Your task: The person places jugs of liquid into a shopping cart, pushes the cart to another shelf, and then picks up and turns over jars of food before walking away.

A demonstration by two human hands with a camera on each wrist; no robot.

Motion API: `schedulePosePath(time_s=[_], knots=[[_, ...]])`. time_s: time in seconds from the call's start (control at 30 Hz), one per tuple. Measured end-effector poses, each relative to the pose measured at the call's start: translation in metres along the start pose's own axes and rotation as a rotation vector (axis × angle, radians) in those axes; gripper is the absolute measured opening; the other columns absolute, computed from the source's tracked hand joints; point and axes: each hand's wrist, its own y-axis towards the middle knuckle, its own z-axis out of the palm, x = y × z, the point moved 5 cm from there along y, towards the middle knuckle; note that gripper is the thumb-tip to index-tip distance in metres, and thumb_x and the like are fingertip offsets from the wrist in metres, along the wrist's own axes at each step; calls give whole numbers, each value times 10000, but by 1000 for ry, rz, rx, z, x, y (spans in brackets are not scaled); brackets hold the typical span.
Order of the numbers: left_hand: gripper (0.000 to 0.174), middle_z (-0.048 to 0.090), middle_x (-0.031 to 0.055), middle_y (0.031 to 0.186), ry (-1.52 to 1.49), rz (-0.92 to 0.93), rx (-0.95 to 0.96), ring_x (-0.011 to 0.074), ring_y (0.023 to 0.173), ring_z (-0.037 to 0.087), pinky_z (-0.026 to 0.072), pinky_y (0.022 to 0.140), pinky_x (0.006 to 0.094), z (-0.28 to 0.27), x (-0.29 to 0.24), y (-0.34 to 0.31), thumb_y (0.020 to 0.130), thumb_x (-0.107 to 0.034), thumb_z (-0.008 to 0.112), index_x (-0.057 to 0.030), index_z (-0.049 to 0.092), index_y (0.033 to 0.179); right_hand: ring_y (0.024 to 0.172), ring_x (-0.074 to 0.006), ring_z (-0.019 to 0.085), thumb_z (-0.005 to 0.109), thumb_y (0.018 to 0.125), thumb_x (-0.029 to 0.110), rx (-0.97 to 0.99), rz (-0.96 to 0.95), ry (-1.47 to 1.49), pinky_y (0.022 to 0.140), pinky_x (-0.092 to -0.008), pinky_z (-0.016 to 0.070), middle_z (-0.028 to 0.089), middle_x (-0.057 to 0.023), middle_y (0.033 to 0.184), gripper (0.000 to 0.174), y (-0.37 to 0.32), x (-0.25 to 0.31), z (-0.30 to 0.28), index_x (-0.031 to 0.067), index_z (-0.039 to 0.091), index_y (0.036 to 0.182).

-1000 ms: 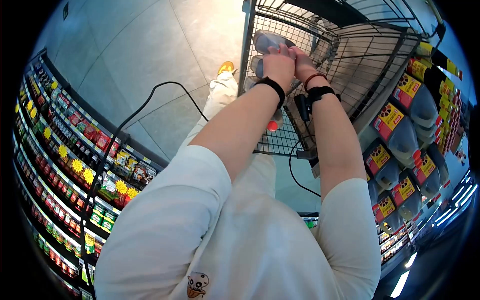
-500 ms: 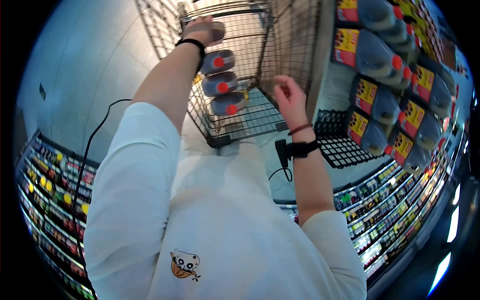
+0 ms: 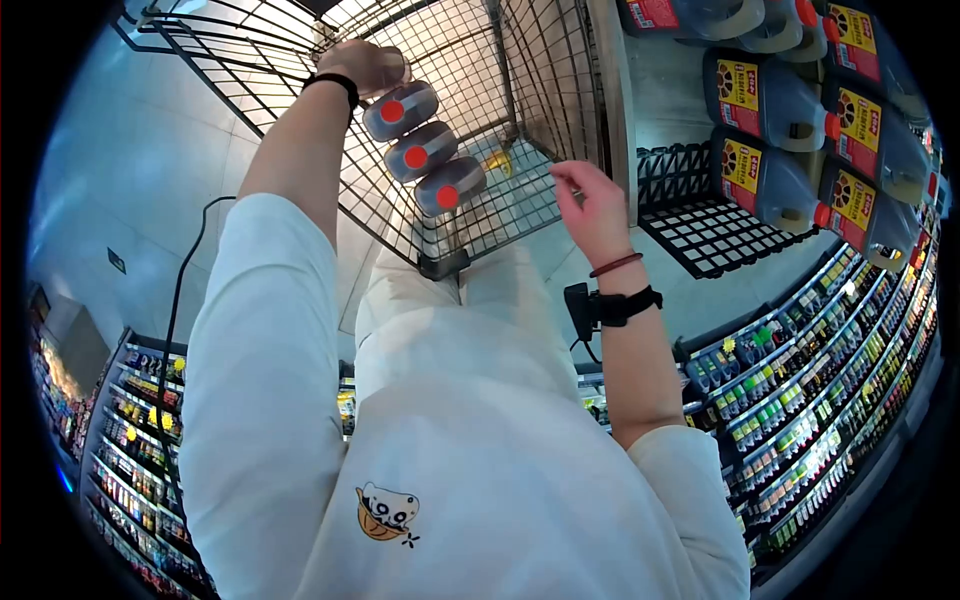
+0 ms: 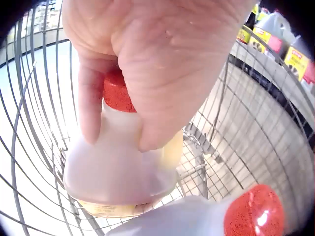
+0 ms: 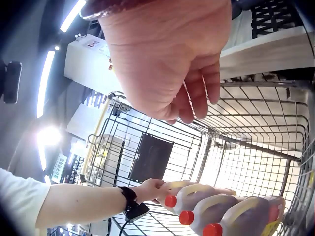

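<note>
In the head view my left hand [image 3: 357, 68] is at the far left of the wire cart, on a jug at the end of a row. The left wrist view shows the fingers of that hand [image 4: 157, 64] curled round the neck of the jug [image 4: 118, 172], just under its red cap [image 4: 117, 92]. Several jugs [image 3: 425, 152] with red caps stand side by side in the cart. My right hand [image 3: 592, 208] hangs loosely curled over the cart's right side, holding nothing; its relaxed fingers also show in the right wrist view [image 5: 172, 64].
The wire cart [image 3: 480, 235] spans the front. To its right, jugs [image 3: 760, 95] with yellow and red labels stand on a display beside a black grid basket [image 3: 705, 240]. Stocked shelves [image 3: 800, 420] curve behind at the right. A black cable [image 3: 178, 300] hangs at the left.
Both hands were together over the jugs; they have since parted, the left to the row's end, the right to the cart's right side. The view has turned, showing the row of jugs.
</note>
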Motion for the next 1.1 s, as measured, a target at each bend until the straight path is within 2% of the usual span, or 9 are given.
schedulePosePath(time_s=[0.27,0.33,0.47,0.53,0.63,0.73,0.8,0.97,1.1], knots=[[598,679,190,1193,-171,-80,35,315,1143,645,504,980,399,5,-15,-14,857,-554,518,-56,718,1120,876,-317,672,640,859,46,52,-167,-19,766,-381,547,694,-117,944,139,1,16,15,49,685,991],[431,676,195,1191,-81,-23,56,314,1133,648,510,963,415,30,-4,12,883,-525,531,-216,708,1126,871,-314,672,640,860,50,43,-163,-50,764,-381,547,693,-116,940,137,3,16,3,49,684,989],[339,674,175,1172,-83,87,19,351,1147,633,513,948,441,19,-10,-1,925,-492,510,-294,680,1142,851,-299,678,644,862,45,-17,-135,17,752,-358,547,693,-119,932,133,8,27,-24,46,684,989],[359,662,171,1172,-107,-5,-67,375,1133,627,515,944,447,7,-3,-2,935,-462,508,-239,672,1164,827,-270,688,647,870,34,-106,-81,137,733,-325,546,698,-119,916,131,15,32,-46,41,687,994],[339,647,155,1178,-276,214,-498,341,1117,612,508,952,426,-72,-58,-48,870,-247,656,-83,647,1167,807,-92,636,653,904,44,-297,47,356,724,-250,512,693,-32,895,140,46,17,-86,33,701,1035],[281,653,139,1153,-465,605,-874,344,1086,619,515,918,428,-153,-133,-74,892,-167,645,-87,644,1161,841,-125,649,649,884,53,-609,146,599,785,-260,519,692,-54,952,231,96,23,-149,14,657,1111],[321,650,151,1158,-574,725,-922,344,1078,620,519,910,414,-203,-184,-83,871,-164,666,-69,631,1176,857,-135,668,662,871,87,-740,110,583,789,-265,526,700,-76,959,256,139,14,-171,12,650,1116],[508,623,182,1216,-679,793,-845,348,1152,596,489,985,391,-260,-278,-56,812,-149,711,-55,563,1289,995,-269,702,700,808,261,-488,237,169,837,-370,550,706,-200,1034,440,193,20,-177,10,625,1161],[590,540,202,1321,-767,857,-631,377,1227,547,455,1059,404,-242,-306,-43,772,-186,736,-88,539,1320,986,-307,695,679,819,251,-350,361,545,853,-397,540,712,-186,1010,410,175,10,-169,47,642,1174]])
